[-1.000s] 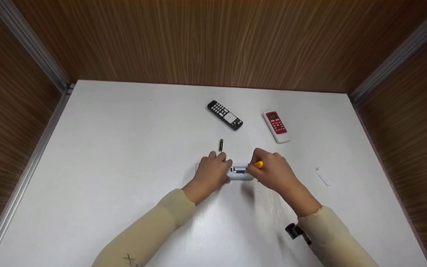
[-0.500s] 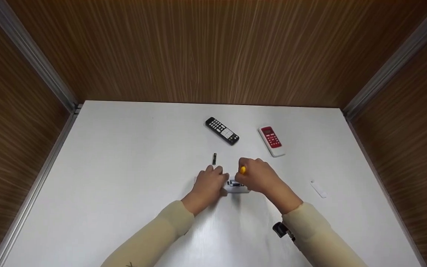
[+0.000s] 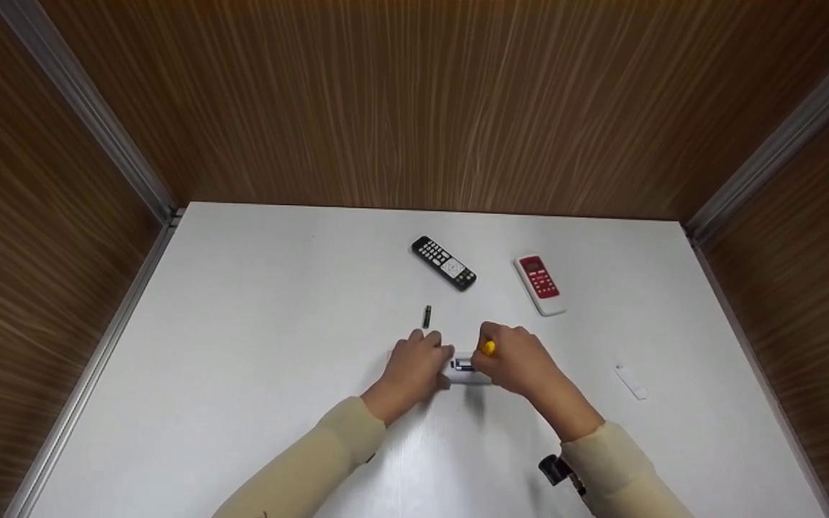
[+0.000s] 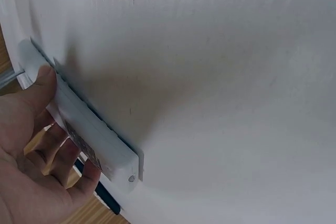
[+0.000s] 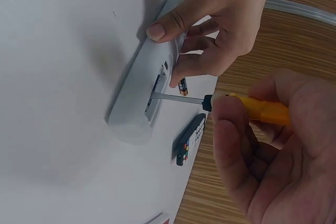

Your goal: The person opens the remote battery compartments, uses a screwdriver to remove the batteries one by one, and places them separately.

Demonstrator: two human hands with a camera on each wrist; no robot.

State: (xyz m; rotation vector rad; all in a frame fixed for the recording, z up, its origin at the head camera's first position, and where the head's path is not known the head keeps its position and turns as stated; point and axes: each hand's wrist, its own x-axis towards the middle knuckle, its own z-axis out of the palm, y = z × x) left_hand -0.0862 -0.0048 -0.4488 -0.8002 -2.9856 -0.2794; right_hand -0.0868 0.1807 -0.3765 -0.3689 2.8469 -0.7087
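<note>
A white remote [image 4: 97, 135] lies back side up on the table, its battery compartment uncovered. My left hand [image 3: 413, 367] grips it between thumb and fingers at its left part. The right hand [image 3: 519, 360] holds a screwdriver by its yellow handle [image 5: 262, 110]. In the right wrist view the metal shaft [image 5: 181, 98] reaches into the compartment, its tip at the slot. Whether a battery lies inside cannot be told. A loose battery [image 3: 427, 316] lies just beyond the left fingers.
A black remote [image 3: 444, 263] and a white remote with a red face [image 3: 540, 285] lie farther back on the white table [image 3: 278, 302]. The white battery cover [image 3: 631, 382] is at the right. Wood-grain panels [image 3: 414, 108] enclose the back and sides.
The head view has tilted, so the table sits lower in it. My right hand and the screwdriver have shifted slightly over the compartment, the handle now more upright. The left hand keeps its grip.
</note>
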